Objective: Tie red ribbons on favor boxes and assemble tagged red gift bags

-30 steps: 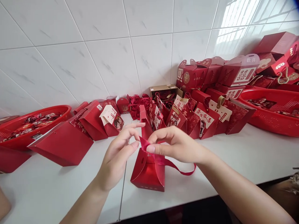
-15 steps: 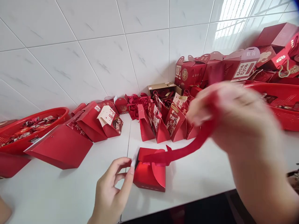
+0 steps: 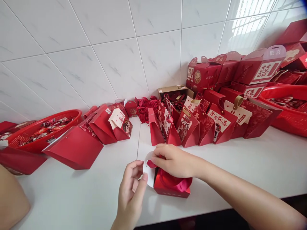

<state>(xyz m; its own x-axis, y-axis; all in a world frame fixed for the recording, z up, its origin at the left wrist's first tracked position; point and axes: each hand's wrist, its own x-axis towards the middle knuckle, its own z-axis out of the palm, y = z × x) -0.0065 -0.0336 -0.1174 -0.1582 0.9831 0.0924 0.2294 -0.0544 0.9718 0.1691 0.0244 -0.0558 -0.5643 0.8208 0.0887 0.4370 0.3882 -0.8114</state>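
Observation:
A small red box (image 3: 171, 190) stands on the white counter between my hands. My left hand (image 3: 134, 187) pinches the white inner side of its raised left flap (image 3: 149, 175) between thumb and fingers. My right hand (image 3: 172, 159) reaches over the box from the right and pinches the end of a red ribbon against a hole near the flap's edge. The rest of the ribbon (image 3: 183, 185) loops down across the box top and front. Part of the box top is hidden under my right hand.
Behind stands a row of red gift boxes (image 3: 207, 127), with stacked boxes (image 3: 254, 68) against the tiled wall. Red baskets of wrapped sweets sit left (image 3: 78, 115) and right (image 3: 287, 119). Part of a person's arm (image 3: 11, 195) shows at lower left.
My right hand has come down and left from above the counter, bringing the ribbon end to the flap. The flap is folded further outward, and the view has shifted a little.

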